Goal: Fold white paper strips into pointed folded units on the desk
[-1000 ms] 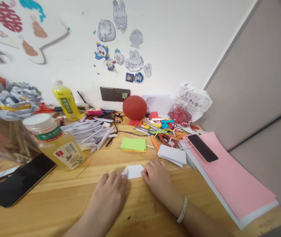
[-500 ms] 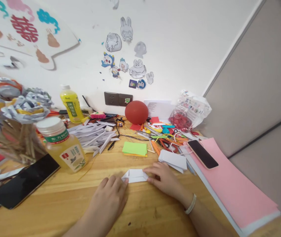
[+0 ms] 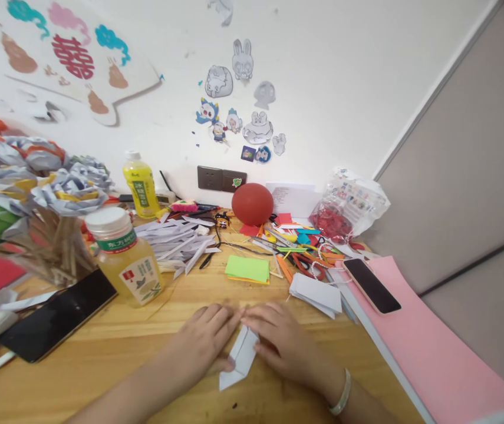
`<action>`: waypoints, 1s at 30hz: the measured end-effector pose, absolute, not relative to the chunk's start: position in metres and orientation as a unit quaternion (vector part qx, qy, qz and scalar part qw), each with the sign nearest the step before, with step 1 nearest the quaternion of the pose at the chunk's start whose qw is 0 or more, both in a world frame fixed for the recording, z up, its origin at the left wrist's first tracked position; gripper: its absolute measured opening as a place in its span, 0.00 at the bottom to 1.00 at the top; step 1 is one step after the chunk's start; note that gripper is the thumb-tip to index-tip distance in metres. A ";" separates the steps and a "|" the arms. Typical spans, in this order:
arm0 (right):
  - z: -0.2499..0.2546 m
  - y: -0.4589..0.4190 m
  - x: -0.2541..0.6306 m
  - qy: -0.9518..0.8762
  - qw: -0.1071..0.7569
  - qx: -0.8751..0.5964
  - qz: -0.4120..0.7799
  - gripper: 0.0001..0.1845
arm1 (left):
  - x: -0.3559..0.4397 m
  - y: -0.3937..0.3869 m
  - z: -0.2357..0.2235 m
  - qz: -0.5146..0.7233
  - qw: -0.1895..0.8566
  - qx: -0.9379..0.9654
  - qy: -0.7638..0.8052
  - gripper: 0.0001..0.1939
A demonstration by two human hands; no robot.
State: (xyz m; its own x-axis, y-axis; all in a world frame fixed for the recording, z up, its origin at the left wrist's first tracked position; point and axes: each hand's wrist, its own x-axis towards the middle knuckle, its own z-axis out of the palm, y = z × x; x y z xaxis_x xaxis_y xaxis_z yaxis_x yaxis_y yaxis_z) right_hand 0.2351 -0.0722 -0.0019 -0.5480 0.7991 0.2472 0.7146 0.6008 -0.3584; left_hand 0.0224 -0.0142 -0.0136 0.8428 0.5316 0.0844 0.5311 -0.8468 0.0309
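A small folded white paper [image 3: 243, 355] lies tilted on the wooden table between my hands, its pointed lower end toward me. My left hand [image 3: 205, 335] grips its left side, with the thumb on the lower part and the fingers at the upper end. The fingers of my right hand [image 3: 280, 338] pinch the upper right edge, partly hiding the paper's top. Just beyond my hands lies a stack of green paper slips [image 3: 247, 268]. A stack of white paper slips [image 3: 316, 293] rests to the right.
Two drink bottles [image 3: 141, 280] [image 3: 140, 188], a dark phone [image 3: 59, 315] and paper flowers [image 3: 70, 191] stand or lie at left. Folded white strips [image 3: 181, 238], a red balloon [image 3: 252, 203] and scissors [image 3: 305, 265] are along the wall. Another phone [image 3: 372, 285] lies on pink paper [image 3: 441, 335].
The folded paper has turned from lying crosswise to slanting lengthwise toward me. My hands have come together at its upper end. The view has shifted slightly left.
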 end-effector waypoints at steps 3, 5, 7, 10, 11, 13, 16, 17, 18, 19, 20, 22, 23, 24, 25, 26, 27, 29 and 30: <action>-0.004 -0.067 0.244 -0.884 0.182 -0.425 0.071 0.18 | 0.016 -0.004 -0.017 0.115 -0.006 0.950 0.290 0.42; -0.006 -0.066 0.248 -0.875 0.173 -0.450 0.038 0.15 | 0.011 0.001 -0.016 0.163 -0.032 0.933 0.319 0.35; -0.008 -0.065 0.249 -0.852 0.161 -0.498 0.002 0.12 | 0.008 0.003 -0.012 0.204 -0.054 0.924 0.319 0.23; -0.011 -0.065 0.246 -0.809 0.151 -0.567 -0.032 0.12 | 0.011 -0.001 -0.005 0.226 -0.057 0.941 0.244 0.15; -0.012 -0.065 0.245 -0.797 0.152 -0.583 -0.033 0.13 | 0.013 -0.004 -0.004 0.224 -0.056 0.949 0.215 0.15; -0.013 -0.065 0.244 -0.782 0.160 -0.602 -0.027 0.15 | 0.019 -0.008 -0.007 0.224 -0.065 0.955 0.184 0.16; -0.010 -0.066 0.245 -0.788 0.179 -0.589 -0.011 0.15 | 0.024 -0.012 -0.015 0.247 -0.092 0.948 0.181 0.15; -0.009 -0.066 0.247 -0.797 0.183 -0.575 -0.007 0.14 | 0.025 -0.012 -0.018 0.254 -0.097 0.946 0.179 0.14; -0.007 -0.066 0.250 -0.809 0.184 -0.558 -0.006 0.13 | 0.024 -0.011 -0.021 0.255 -0.097 0.945 0.181 0.14; -0.006 -0.066 0.252 -0.822 0.182 -0.540 -0.007 0.11 | 0.024 -0.011 -0.023 0.254 -0.095 0.945 0.185 0.14; -0.005 -0.066 0.255 -0.835 0.178 -0.521 -0.010 0.09 | 0.023 -0.009 -0.024 0.250 -0.089 0.945 0.192 0.14; -0.005 -0.064 0.258 -0.857 0.163 -0.488 -0.023 0.06 | 0.021 -0.007 -0.026 0.242 -0.075 0.947 0.199 0.15; -0.006 -0.063 0.259 -0.865 0.156 -0.476 -0.033 0.05 | 0.020 -0.006 -0.026 0.241 -0.066 0.948 0.198 0.15; -0.007 -0.062 0.259 -0.870 0.151 -0.467 -0.045 0.05 | 0.020 -0.005 -0.025 0.243 -0.056 0.949 0.194 0.15; -0.010 -0.061 0.258 -0.874 0.148 -0.460 -0.057 0.05 | 0.020 -0.004 -0.025 0.246 -0.044 0.949 0.190 0.15; -0.012 -0.060 0.258 -0.876 0.147 -0.454 -0.070 0.07 | 0.020 -0.004 -0.024 0.251 -0.031 0.949 0.188 0.14; -0.014 -0.059 0.257 -0.877 0.149 -0.449 -0.083 0.08 | 0.020 -0.003 -0.023 0.255 -0.017 0.948 0.187 0.14; -0.018 -0.058 0.254 -0.880 0.156 -0.437 -0.101 0.11 | 0.022 -0.003 -0.020 0.259 0.007 0.947 0.191 0.13; -0.019 -0.058 0.253 -0.881 0.161 -0.433 -0.105 0.12 | 0.022 -0.003 -0.018 0.257 0.014 0.947 0.194 0.13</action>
State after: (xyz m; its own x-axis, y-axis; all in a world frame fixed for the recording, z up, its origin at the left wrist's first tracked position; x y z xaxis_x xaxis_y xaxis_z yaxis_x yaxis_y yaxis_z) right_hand 0.2534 -0.0580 -0.0189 -0.5743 0.7283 0.3740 0.7959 0.6037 0.0465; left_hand 0.0224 -0.0035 -0.0179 0.7929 0.3742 0.4809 0.3601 -0.9244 0.1256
